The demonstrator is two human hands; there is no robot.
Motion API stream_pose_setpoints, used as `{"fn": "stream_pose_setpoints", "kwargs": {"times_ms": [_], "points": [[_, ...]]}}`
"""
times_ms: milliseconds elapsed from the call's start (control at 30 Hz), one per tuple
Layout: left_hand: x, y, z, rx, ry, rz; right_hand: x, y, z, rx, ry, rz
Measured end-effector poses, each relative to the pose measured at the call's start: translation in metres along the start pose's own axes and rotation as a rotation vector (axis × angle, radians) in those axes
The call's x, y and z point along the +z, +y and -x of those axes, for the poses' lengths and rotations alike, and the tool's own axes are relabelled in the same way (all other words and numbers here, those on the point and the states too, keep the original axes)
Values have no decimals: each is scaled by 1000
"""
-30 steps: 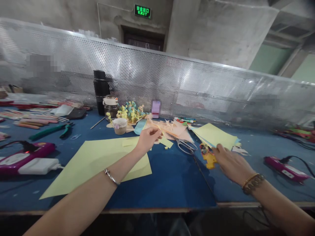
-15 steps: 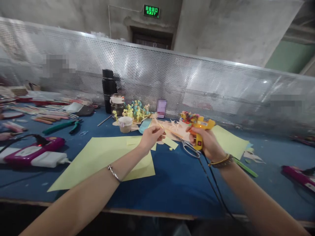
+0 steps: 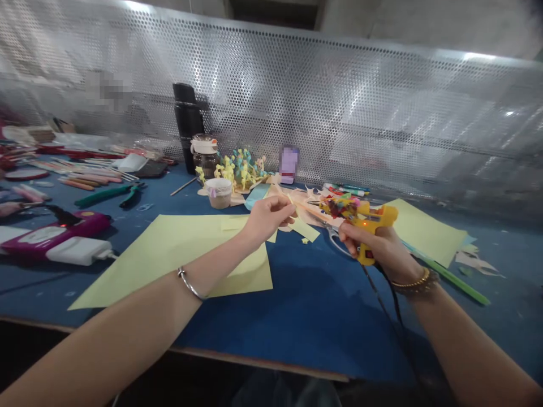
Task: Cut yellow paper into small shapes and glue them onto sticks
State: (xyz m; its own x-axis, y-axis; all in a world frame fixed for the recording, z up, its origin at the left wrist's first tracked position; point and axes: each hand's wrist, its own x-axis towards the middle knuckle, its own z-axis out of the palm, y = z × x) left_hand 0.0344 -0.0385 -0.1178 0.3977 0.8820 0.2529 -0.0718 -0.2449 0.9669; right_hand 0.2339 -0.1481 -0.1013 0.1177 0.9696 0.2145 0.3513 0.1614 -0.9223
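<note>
My right hand (image 3: 375,243) is wrapped round the handle of a yellow glue gun (image 3: 373,223), its nozzle end pointing left and covered in colourful bits. My left hand (image 3: 271,217) is closed in a pinch on a thin pale yellow strip (image 3: 291,200), whose tip shows above the fingers. Below and left of that hand lies a large yellow paper sheet (image 3: 178,260). Small yellow paper pieces (image 3: 306,229) and scissors (image 3: 337,240) lie between the hands. Behind them are peach paper scraps (image 3: 303,198).
A white cup (image 3: 219,193), small yellow and blue flowers (image 3: 231,169), a jar (image 3: 205,158) and a black flask (image 3: 186,121) stand at the back. Pliers (image 3: 106,195) and a purple power strip (image 3: 80,226) lie left. Another yellow sheet (image 3: 428,229) lies right, beside a green stick (image 3: 458,280).
The view has tilted down. My right hand has moved right with the glue gun, farther from my left hand, which keeps its pinch.
</note>
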Motion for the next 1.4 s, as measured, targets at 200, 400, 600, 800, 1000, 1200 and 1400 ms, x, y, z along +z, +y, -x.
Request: {"fn": "stream_pose_setpoints", "kwargs": {"times_ms": [200,400,600,800,1000,1200,1400], "points": [[4,-2,1,19,-23,30,0,2,-1,26,10,64],[3,-2,2,23,-25,40,-1,2,0,89,16,117],[4,-1,3,19,-34,45,0,1,0,107,20,133],[4,0,3,28,-49,52,0,0,1,109,26,165],[4,2,4,20,-53,41,-1,3,0,97,15,164],[5,1,4,39,-53,20,-1,4,-1,84,37,181],[5,3,5,33,-59,23,-2,4,-1,94,32,181]]}}
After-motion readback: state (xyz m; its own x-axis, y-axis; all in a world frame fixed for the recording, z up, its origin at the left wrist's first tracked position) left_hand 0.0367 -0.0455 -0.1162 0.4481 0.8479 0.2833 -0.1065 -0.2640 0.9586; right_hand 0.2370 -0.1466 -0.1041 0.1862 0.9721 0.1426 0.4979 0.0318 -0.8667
